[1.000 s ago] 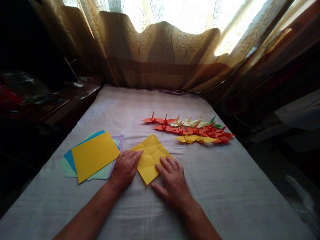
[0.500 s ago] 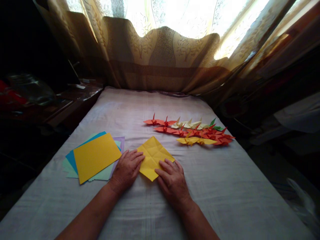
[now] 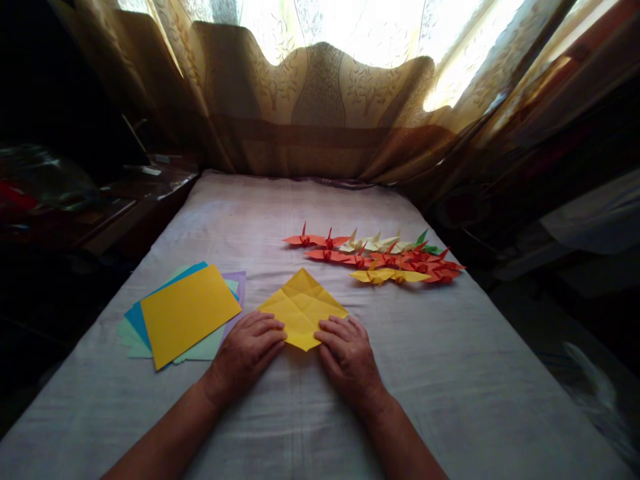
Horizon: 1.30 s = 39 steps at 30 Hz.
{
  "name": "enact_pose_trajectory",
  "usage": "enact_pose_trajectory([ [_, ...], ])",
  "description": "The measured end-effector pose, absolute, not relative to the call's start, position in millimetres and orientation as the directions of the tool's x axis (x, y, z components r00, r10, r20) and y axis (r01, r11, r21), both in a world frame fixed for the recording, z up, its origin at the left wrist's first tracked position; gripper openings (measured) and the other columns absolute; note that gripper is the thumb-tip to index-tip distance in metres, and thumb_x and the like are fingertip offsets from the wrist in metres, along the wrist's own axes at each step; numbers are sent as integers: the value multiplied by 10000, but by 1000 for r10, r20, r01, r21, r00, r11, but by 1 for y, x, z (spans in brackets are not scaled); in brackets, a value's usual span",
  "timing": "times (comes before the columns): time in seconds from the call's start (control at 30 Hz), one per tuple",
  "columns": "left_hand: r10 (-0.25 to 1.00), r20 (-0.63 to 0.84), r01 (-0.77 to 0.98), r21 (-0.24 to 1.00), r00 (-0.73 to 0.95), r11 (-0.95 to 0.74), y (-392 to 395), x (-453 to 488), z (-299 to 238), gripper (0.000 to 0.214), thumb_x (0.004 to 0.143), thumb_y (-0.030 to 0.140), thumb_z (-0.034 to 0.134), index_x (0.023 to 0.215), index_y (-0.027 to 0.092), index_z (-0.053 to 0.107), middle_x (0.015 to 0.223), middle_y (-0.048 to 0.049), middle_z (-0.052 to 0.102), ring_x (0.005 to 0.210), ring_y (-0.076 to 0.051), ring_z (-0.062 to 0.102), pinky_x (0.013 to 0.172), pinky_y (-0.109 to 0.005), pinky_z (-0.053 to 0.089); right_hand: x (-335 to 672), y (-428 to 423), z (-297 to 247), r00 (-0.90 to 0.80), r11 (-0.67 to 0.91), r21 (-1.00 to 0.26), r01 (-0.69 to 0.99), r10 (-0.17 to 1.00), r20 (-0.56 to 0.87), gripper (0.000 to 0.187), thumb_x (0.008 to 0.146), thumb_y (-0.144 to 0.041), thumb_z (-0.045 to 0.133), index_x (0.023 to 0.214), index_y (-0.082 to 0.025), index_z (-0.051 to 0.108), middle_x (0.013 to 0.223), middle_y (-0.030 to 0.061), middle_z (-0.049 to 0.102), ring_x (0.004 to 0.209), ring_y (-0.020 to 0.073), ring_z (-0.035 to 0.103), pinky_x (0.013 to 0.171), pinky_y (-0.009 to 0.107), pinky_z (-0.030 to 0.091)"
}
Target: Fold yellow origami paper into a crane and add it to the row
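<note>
A creased square of yellow origami paper [image 3: 303, 300] lies before me with one corner toward me. Its near corner seems slightly raised off the cloth. My left hand [image 3: 253, 343] grips the lower left edge, fingers together on top and the thumb mostly hidden. On the lower right edge my right hand [image 3: 347, 350] holds the paper in the same way, fingertips on its upper side. Fold lines cross the middle of the sheet.
Left of my hands lies a stack of coloured sheets, a yellow sheet [image 3: 190, 313] uppermost. Folded paper cranes in red [image 3: 327, 255], cream [image 3: 377, 243], green [image 3: 429, 247] and yellow [image 3: 387, 275] stand in rows at the right. A curtain [image 3: 320, 100] hangs beyond the cloth-covered surface [image 3: 300, 427].
My left hand has shifted down along the paper's left edge, uncovering its left corner. The near corner has tilted up. The camera view has shifted slightly.
</note>
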<state>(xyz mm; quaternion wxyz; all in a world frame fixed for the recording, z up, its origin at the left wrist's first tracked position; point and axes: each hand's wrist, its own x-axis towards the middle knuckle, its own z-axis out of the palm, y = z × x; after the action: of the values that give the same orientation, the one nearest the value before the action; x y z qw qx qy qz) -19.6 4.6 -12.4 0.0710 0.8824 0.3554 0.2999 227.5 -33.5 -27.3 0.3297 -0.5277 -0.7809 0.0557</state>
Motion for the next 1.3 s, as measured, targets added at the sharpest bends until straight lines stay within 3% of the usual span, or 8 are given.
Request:
enact_pose_trajectory([
  [0.13,700,453,576,399,552,-713,5,-15,-8,186,973,248,520,961,217,703,975,-51,748,970,-196,668,940,-377,511,230,-32,-29,-190,381,-403,832,879,438,257,869,-186,570,1083,-248,698,1218,86,683,1197,259,573,1056,475,377],
  [0.23,715,433,579,420,548,-699,5,-16,-7,166,960,232,525,948,214,690,1004,-56,741,1005,-204,659,959,-391,501,234,-31,-29,-189,372,-400,838,884,427,219,857,-174,582,1010,-253,717,1226,86,677,1217,275,558,1032,483,408],
  [0.5,692,421,554,415,587,-722,5,-18,-7,106,921,225,569,925,223,674,1035,-54,737,1048,-216,649,969,-401,505,232,-36,-20,-222,398,-435,808,889,401,204,831,-237,650,1028,-244,703,1265,99,656,1238,289,543,1062,523,383],
  [0.8,678,411,556,387,610,-735,2,-19,-9,127,932,245,553,945,229,679,1053,-61,740,1134,-232,632,1021,-410,484,232,-34,-16,-269,480,-469,741,853,448,137,873,-200,616,940,-260,720,1058,51,725,1015,204,634,929,388,475],
  [0.97,694,395,581,381,601,-719,3,-21,-13,129,925,278,579,1007,229,666,1131,-64,730,1178,-249,619,1090,-475,415,234,-33,-18,-281,489,-479,729,852,442,174,877,-195,592,992,-250,712,1061,61,727,1022,207,647,946,395,480],
  [1.13,683,401,563,387,611,-730,3,-21,-13,135,952,255,537,937,229,668,1073,-52,745,1132,-227,646,1073,-440,434,234,-34,-20,-289,478,-425,768,853,435,220,870,-216,621,1066,-252,714,1189,81,692,1133,242,607,985,430,467],
  [1.3,688,397,565,392,608,-726,3,-21,-11,152,969,275,512,1018,217,644,1065,-52,749,1104,-222,659,1053,-413,449,235,-32,-23,-288,495,-440,749,842,457,165,905,-220,599,996,-274,727,1069,46,739,1092,218,633,970,412,466],
])
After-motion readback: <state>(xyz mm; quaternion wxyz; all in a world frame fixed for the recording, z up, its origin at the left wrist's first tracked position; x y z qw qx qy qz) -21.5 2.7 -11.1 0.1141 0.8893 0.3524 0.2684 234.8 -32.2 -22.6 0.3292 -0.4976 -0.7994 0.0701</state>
